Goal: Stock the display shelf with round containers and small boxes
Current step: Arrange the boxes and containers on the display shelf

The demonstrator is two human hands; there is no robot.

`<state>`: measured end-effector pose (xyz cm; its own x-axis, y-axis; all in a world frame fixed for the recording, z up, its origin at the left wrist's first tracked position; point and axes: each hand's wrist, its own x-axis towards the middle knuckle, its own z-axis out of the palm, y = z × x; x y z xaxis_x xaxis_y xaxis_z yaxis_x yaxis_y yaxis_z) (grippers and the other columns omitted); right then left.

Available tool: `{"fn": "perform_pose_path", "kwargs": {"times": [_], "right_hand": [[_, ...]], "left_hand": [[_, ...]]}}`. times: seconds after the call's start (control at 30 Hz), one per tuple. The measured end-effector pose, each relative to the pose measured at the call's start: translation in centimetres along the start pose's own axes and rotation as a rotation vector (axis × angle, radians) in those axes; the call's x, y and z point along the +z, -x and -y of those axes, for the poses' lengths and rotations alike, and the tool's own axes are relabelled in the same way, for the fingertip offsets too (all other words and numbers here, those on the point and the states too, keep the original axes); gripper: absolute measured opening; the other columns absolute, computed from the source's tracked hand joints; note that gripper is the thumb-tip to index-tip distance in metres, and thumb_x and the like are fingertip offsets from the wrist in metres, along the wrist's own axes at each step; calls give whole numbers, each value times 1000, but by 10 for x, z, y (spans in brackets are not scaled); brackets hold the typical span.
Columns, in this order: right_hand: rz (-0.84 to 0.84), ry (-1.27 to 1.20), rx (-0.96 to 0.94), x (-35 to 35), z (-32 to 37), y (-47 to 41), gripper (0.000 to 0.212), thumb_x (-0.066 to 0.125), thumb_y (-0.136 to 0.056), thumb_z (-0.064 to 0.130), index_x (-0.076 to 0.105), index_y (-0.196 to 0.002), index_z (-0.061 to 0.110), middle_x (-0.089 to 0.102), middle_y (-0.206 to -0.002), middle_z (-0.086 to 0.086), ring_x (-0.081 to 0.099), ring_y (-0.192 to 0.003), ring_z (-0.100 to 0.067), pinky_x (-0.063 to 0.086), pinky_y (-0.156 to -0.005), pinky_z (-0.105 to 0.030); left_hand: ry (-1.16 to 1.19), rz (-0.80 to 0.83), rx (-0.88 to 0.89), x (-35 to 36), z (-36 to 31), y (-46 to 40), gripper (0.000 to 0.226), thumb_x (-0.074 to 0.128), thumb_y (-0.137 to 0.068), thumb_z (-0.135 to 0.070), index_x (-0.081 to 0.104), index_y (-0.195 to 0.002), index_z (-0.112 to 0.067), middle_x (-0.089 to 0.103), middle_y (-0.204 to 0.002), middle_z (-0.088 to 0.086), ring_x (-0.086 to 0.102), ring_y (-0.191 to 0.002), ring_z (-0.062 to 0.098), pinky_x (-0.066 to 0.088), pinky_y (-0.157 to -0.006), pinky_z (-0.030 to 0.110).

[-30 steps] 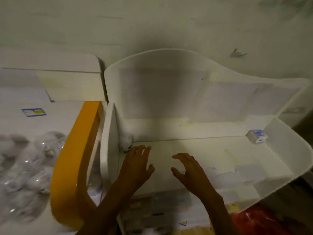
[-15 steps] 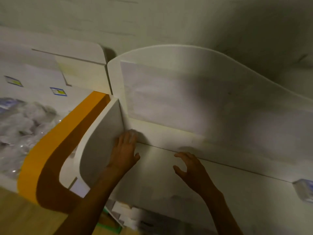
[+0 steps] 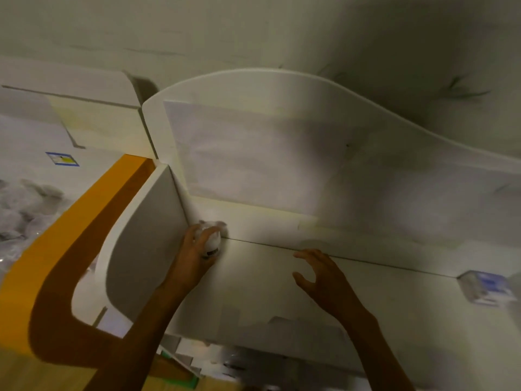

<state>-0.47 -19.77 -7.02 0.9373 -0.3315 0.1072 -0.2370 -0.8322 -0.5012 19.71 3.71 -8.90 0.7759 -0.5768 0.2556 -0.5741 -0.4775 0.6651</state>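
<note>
The white shelf [image 3: 282, 292] is nearly bare: one small box [image 3: 485, 287] sits at its back-right corner. In the back-left corner the left hand [image 3: 194, 255] grips a round container [image 3: 212, 241] against the side panel, while the right hand [image 3: 324, 280] hovers mid-shelf, fingers loosely spread, holding nothing. This looks like the placing step; next, release the container upright and fetch more stock.
</note>
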Motion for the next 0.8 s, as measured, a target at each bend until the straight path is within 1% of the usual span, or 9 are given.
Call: {"fn": "perform_pose_path", "kwargs": {"times": [0.07, 0.13, 0.23, 0.3, 0.37, 0.53, 0.63, 0.7, 0.8], "right_hand": [[-16, -3, 28, -3, -2, 8, 41, 61, -88, 35, 53, -127, 24, 50, -131, 4, 45, -122, -14, 33, -98, -23], [-38, -19, 52, -6, -4, 18, 40, 61, -88, 35, 53, -126, 25, 51, -131, 5, 46, -121, -12, 34, -99, -24], [-81, -38, 80, -14, -9, 31, 39, 62, -88, 33, 54, -125, 25, 53, -127, 5, 48, -118, -12, 39, -98, -27], [-108, -37, 113, -19, -15, 42, 38, 63, -88, 32, 54, -124, 24, 53, -126, 4, 50, -115, -11, 41, -96, -27], [-117, -33, 159, -25, -22, 53, 39, 62, -88, 34, 54, -125, 26, 52, -127, 5, 50, -114, -11, 44, -96, -29], [-177, -39, 241, -49, -47, 74, 40, 64, -87, 32, 54, -125, 23, 53, -126, 3, 52, -112, -13, 47, -94, -32], [-236, -22, 279, -66, -73, 90, 41, 66, -86, 30, 55, -125, 22, 55, -125, 1, 54, -110, -14, 47, -92, -29], [-275, -3, 304, -81, -96, 99, 41, 67, -85, 29, 56, -124, 20, 56, -125, -1, 54, -110, -15, 47, -92, -29], [-358, 35, 341, -102, -140, 111, 41, 69, -84, 24, 57, -122, 17, 58, -123, -3, 55, -110, -18, 47, -93, -33]], "left_hand": [[18, 35, -62, 2, -2, 1, 76, 79, -73, -13, 41, -119, -59, 33, -126, -2, 42, -111, 17, 45, -92, 33], [55, 59, -44, 7, -8, 2, 75, 82, -70, -19, 41, -118, -61, 36, -121, -1, 47, -104, 17, 42, -83, 23], [89, 48, 9, 17, -29, 2, 69, 85, -65, -23, 52, -125, -27, 43, -117, 2, 47, -102, 13, 39, -79, 13], [152, 51, 44, 25, -47, 3, 71, 85, -65, -26, 52, -128, -18, 45, -118, 3, 48, -105, 13, 44, -83, 19], [252, 63, 62, 31, -70, 4, 73, 84, -65, -30, 52, -129, -14, 48, -120, 3, 50, -105, 12, 49, -81, 20], [463, 130, 131, 48, -130, 4, 71, 74, -64, -47, 51, -127, -26, 52, -117, -9, 54, -105, 4, 55, -75, 21], [517, 188, 145, 68, -165, 4, 66, 73, -64, -48, 49, -123, -33, 51, -116, -18, 55, -101, -5, 54, -72, 16], [518, 214, 177, 84, -187, 1, 65, 72, -65, -47, 49, -123, -31, 52, -115, -17, 55, -99, -8, 52, -71, 12], [518, 242, 222, 108, -215, -2, 63, 73, -68, -42, 50, -124, -27, 52, -117, -15, 54, -101, -7, 52, -72, 13]]}}
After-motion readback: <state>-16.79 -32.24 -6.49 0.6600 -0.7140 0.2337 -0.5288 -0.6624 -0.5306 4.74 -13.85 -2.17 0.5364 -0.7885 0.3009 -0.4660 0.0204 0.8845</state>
